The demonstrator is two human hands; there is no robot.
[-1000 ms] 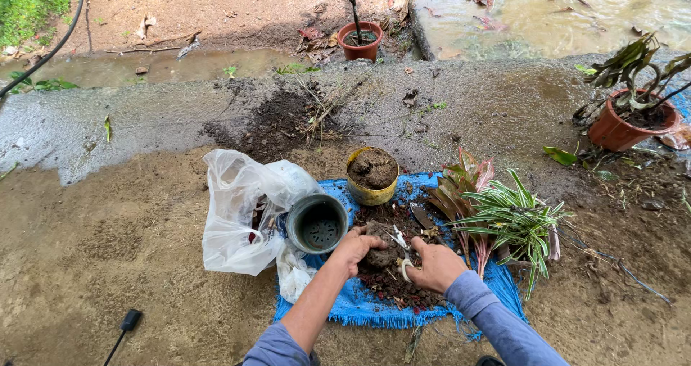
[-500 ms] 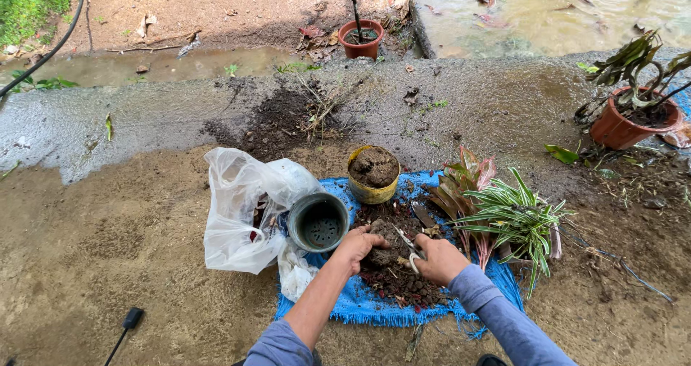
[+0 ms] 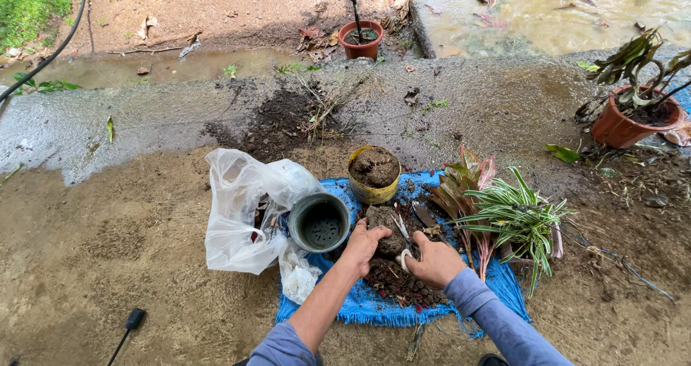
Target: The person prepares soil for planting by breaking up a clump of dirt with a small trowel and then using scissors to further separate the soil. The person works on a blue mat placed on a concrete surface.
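A woven mat (image 3: pixel 345 312) lay on the ground, near the person. On its middle sat a clump of soil (image 3: pixel 385 238), with the left hand (image 3: pixel 363 245) at its left side and the right hand (image 3: pixel 430 260) at its right. Left of the clump lay an empty pot (image 3: pixel 319 223) on its side, and further left a plastic bag (image 3: pixel 241 208). Behind the clump stood a pot full of soil (image 3: pixel 374 173). On the right of the mat lay loose plants (image 3: pixel 504 215). Far right stood a potted plant (image 3: pixel 628 118), and far behind another pot (image 3: pixel 360 38).
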